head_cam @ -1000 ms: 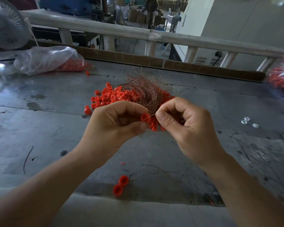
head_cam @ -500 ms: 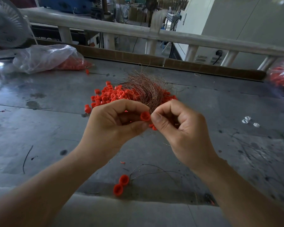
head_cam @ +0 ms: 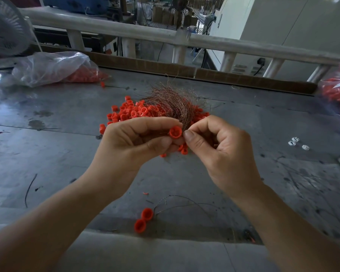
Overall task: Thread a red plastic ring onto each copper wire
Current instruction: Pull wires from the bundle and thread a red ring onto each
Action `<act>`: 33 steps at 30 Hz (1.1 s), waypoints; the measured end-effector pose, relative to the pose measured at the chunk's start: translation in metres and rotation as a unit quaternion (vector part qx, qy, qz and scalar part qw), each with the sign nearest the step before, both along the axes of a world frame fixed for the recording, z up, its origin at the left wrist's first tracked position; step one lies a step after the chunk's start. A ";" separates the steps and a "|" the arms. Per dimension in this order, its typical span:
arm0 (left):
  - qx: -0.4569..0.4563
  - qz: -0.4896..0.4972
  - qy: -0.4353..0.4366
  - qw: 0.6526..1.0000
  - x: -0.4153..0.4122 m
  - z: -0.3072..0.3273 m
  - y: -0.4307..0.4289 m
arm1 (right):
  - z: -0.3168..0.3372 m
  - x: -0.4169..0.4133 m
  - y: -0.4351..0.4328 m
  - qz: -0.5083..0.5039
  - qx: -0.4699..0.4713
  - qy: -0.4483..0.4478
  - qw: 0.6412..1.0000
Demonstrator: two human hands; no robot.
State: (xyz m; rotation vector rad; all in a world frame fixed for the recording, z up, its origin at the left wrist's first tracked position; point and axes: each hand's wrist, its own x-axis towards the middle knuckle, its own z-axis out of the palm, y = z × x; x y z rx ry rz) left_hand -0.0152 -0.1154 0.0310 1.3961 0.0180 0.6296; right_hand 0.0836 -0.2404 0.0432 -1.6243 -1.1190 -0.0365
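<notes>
Hands closed together since a second ago | left hand (head_cam: 130, 146) pinches red ring (head_cam: 175, 132) above table (head_cam: 67, 154) | right hand (head_cam: 220, 152) pinches copper wire (head_cam: 171, 105) tip, touching ring | loose rings (head_cam: 126, 113) behind

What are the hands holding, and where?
Left hand pinches a red ring by its side wall; right hand pinches beside it, presumably copper wire, too thin to see.

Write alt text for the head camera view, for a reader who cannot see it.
A left hand holds a red ring while the right hand pinches what seems a fine wire at its opening. Behind them, on a grey table, a copper wire bundle lies over a pile of red rings.
</notes>
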 end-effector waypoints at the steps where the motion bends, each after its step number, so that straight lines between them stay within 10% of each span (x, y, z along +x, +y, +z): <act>1: -0.002 0.000 0.002 1.000 0.000 0.000 0.000 | 0.000 0.000 0.000 0.000 0.000 0.000 1.000; 33: -0.118 -0.094 0.017 0.988 0.000 0.002 0.001 | 0.007 0.002 -0.001 0.121 -0.081 0.136 0.980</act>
